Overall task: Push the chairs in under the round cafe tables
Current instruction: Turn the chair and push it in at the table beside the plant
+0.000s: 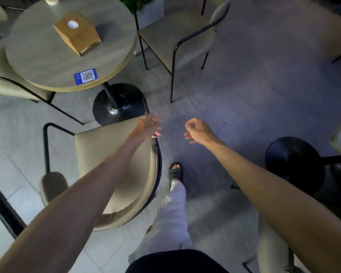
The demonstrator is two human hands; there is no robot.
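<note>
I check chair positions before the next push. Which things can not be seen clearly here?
- Head view: beige padded chair with black metal frame: the left hand and forearm cover part of its seat.
- Small blue QR card on the round grey table: print too small.
- Beige chair, bottom right: cut off by the edge.

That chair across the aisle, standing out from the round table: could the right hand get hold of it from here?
Probably not without a step forward. The right hand hangs open over bare floor, and the far chair stands well beyond it. Nothing blocks the way.
</note>
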